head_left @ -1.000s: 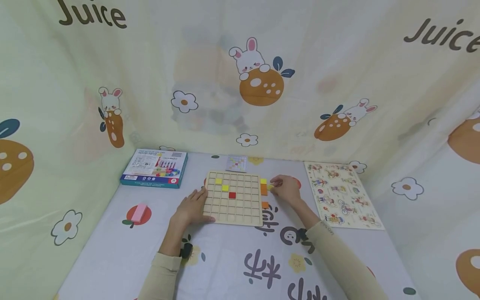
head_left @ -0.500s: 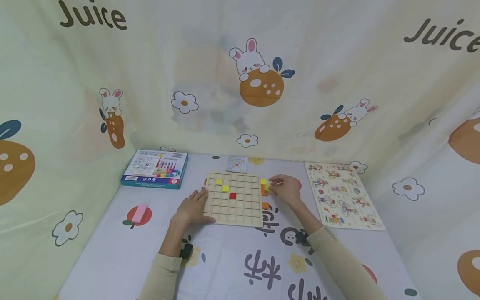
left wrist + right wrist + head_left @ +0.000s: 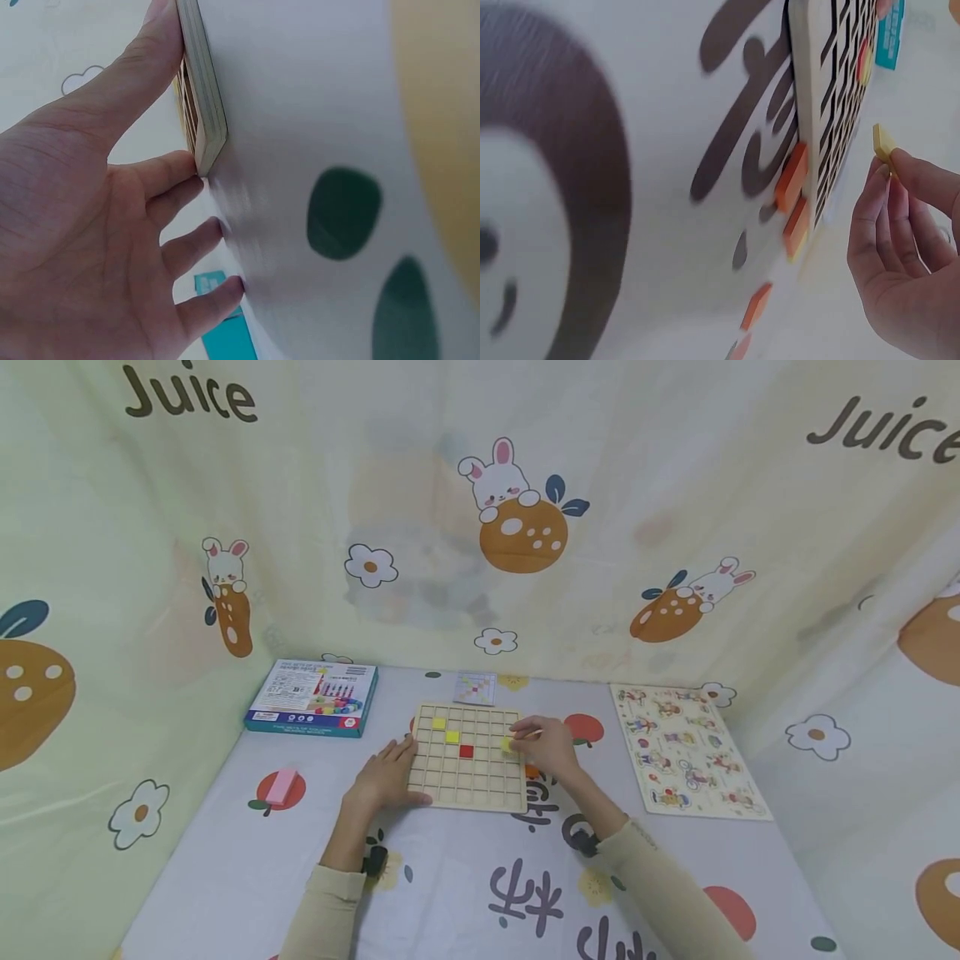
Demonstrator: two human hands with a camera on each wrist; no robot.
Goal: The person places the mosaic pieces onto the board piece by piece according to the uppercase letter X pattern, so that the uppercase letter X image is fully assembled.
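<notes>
A wooden grid board (image 3: 442, 781) lies on the table, with two yellow tiles and a red tile (image 3: 467, 752) in a diagonal row of its cells. My left hand (image 3: 381, 777) rests against the board's left side with spread, fairly straight fingers, its thumb (image 3: 142, 67) along the front edge in the left wrist view. Between thumb and fingertips my right hand (image 3: 549, 749) pinches a yellow square tile (image 3: 883, 142), held over the board's right-hand columns. Several orange tiles (image 3: 792, 180) lie beside the board's right edge, mostly hidden by the right hand in the head view.
A small pattern card (image 3: 475, 688) lies behind the board. At the back left sits a flat boxed set (image 3: 311, 697), with a pink block (image 3: 281, 787) nearer the front. A picture board (image 3: 686, 752) lies on the right. Printed curtains surround the table.
My right hand has carried the yellow tile leftward from beside the board's right edge to over the grid. The left hand has stayed at the board's left side.
</notes>
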